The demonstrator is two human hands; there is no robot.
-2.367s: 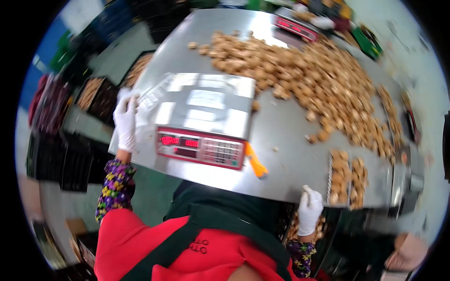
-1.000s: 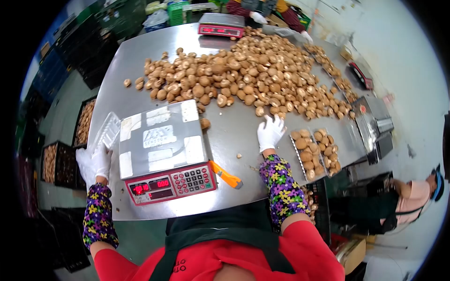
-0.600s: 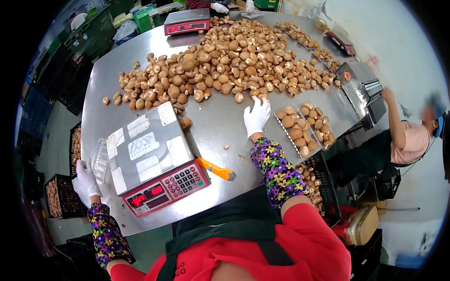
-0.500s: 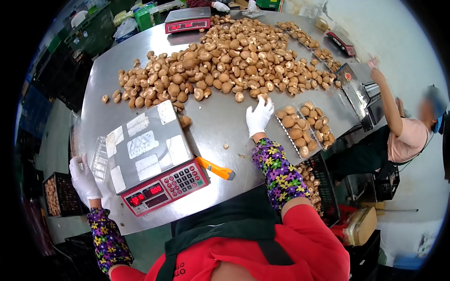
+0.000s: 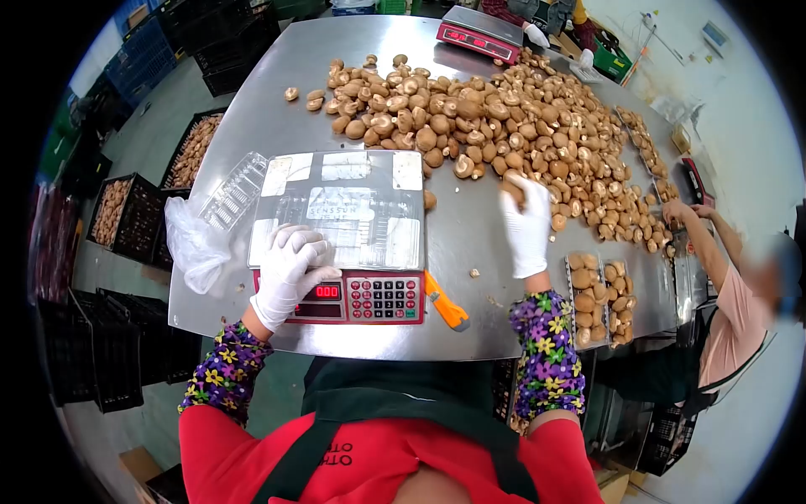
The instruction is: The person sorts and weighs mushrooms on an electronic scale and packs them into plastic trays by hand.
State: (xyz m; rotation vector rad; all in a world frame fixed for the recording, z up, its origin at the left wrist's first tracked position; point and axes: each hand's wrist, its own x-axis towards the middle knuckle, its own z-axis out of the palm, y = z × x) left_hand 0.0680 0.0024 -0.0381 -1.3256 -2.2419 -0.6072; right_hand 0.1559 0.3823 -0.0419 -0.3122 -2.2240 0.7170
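My left hand (image 5: 291,275), in a white glove, is at the near left edge of the scale (image 5: 336,181), its fingers and thumb closed on the rim of a clear plastic tray (image 5: 390,231) lying on the weighing plate. The tray is hard to make out against the metal. The red display (image 5: 327,291) reads 0.00. My right hand (image 5: 527,227), also gloved, grips a brown mushroom (image 5: 511,191) at the near edge of the mushroom pile (image 5: 537,126). An orange utility knife (image 5: 446,304) lies right of the scale.
Two filled trays of mushrooms (image 5: 588,298) stand at the right. Another clear tray (image 5: 235,191) and a plastic bag (image 5: 196,244) lie on the left. A co-worker (image 5: 730,294) reaches in at right; a second scale (image 5: 478,35) stands at the far end. Mushroom crates (image 5: 123,217) stand on the floor.
My left hand has moved from the table's left edge onto the scale, where a clear tray now lies. My right hand now has a mushroom at the pile. The view has turned left.
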